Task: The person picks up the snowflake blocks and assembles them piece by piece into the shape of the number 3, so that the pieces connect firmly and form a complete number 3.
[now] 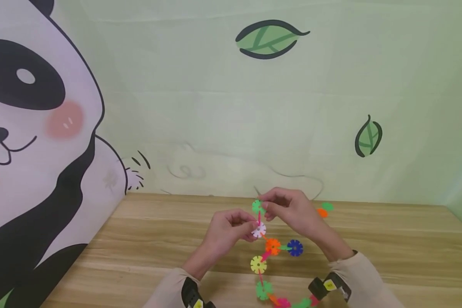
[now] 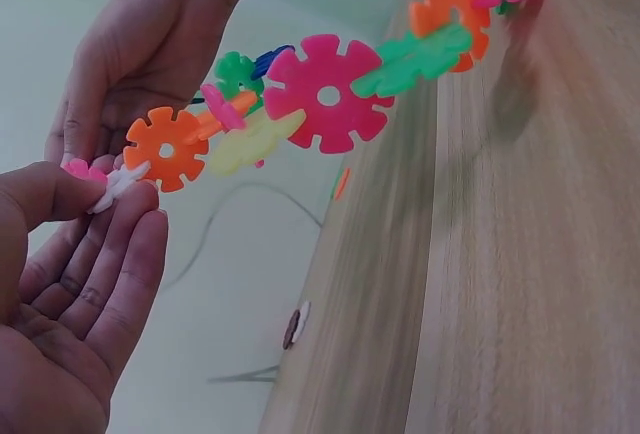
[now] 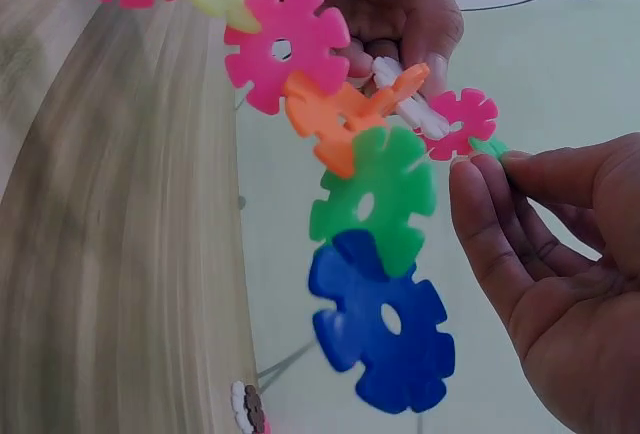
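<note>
Chain of slotted flower discs [image 1: 269, 251] stretches over the wooden tabletop [image 1: 158, 239]; I see the left hand [image 1: 228, 229] pinching the white disc [image 1: 259, 232] and the right hand [image 1: 296, 210] the green end disc [image 1: 256, 203], probably steadying the pink disc [image 3: 476, 112] (edge-on from the head) between them.

The disc chain [image 1: 255, 262] looks like smooth moulded plastic. Its blue disc [image 3: 385, 362] has a soft gloss, while its large pink disc [image 2: 330, 134] looks nearer matt. The bench [image 1: 158, 239] shows streaked wood grain under a smooth, low-sheen surface. At the far side, the printed backdrop [image 1: 200, 85] is matt and faintly creased, cloth or paper. The left sleeve [image 1: 169, 291] and right sleeve [image 1: 369, 278] are matt cloth; the black case [image 1: 318, 288] near the right one resembles plastic.
</note>
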The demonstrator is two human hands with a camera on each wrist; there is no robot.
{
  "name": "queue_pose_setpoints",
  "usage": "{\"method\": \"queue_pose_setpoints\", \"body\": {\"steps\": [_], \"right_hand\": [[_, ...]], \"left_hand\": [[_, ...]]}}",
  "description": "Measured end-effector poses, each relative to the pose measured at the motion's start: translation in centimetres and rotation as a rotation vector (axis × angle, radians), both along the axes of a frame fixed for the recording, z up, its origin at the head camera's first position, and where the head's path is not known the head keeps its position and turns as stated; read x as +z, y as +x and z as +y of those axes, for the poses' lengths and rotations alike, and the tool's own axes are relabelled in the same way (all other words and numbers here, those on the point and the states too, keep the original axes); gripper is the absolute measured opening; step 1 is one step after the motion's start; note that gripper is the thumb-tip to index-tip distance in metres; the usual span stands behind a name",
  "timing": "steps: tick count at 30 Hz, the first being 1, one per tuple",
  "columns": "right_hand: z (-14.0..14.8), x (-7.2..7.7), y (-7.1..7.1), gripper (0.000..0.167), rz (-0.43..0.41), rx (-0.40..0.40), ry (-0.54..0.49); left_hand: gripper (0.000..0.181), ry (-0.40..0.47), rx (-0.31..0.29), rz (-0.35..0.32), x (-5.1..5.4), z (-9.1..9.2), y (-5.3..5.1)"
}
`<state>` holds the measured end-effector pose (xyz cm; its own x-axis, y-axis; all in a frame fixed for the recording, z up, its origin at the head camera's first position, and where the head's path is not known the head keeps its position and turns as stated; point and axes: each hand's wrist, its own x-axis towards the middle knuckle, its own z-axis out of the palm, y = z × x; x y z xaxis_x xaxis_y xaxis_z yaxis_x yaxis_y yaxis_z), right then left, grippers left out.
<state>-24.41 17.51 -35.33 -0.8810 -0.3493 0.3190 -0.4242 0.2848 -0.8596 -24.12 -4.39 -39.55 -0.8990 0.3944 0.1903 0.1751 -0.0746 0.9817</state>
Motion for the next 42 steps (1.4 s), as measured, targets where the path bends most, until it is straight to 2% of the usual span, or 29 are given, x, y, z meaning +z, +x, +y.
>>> {"method": "queue_pose_setpoints", "body": {"steps": [6,11,15,20,24,30,36,42], "right_hand": [[-0.2,-0.2,-0.1,0.019,-0.01,-0.02,0.018],[-0.2,0.0,0.0,0.024,0.011,0.007,0.03],[0.1,0.3,0.0,0.017,0.043,0.017,0.03],[0.4,0.4,0.0,0.008,0.01,0.044,0.091],[0.4,0.3,-0.1,0.008,-0.026,0.086,0.124],[0.5,0.3,-0.1,0.009,-0.008,0.115,0.147],[2.0,1.2,-0.6,0.013,0.026,0.045,0.132],[4.2,1.9,-2.7,0.014,0.077,-0.062,0.185]], "left_hand": [[0.015,0.001,0.023,-0.023,0.0,-0.1,-0.1],[0.02,0.004,0.017,-0.049,0.0,-0.1,-0.2],[0.026,-0.005,0.06,-0.055,0.1,-0.1,-0.4],[0.028,0.033,0.112,-0.053,0.3,-0.4,-0.4],[0.024,0.036,0.088,-0.046,0.4,-0.6,-0.5],[0.021,0.022,0.053,-0.053,0.2,-0.7,-0.6],[0.022,0.031,0.066,-0.084,0.1,-0.6,-0.5],[0.022,0.031,0.064,-0.082,0.1,-0.7,-0.6]]}}
